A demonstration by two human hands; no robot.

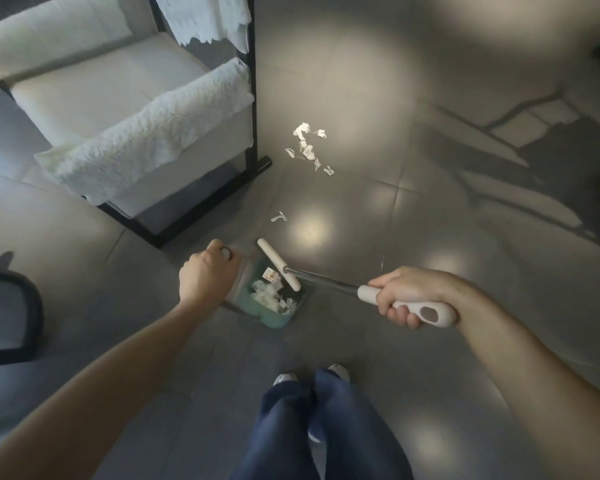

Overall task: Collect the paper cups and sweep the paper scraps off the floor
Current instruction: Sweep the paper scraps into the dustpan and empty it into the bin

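A teal dustpan sits on the grey floor in front of my feet, with several white paper scraps lying in it. My left hand grips the top of the dustpan's upright handle. My right hand grips the cream handle of a broom, whose cream head lies across the dustpan's far edge. A cluster of loose paper scraps lies on the floor farther ahead. One small scrap lies between that cluster and the dustpan. No paper cup is in view.
A cream armchair on a black frame, draped with white cloth, stands at the upper left, with its foot close to the scraps. A dark object sits at the left edge. My legs and shoes are at the bottom centre.
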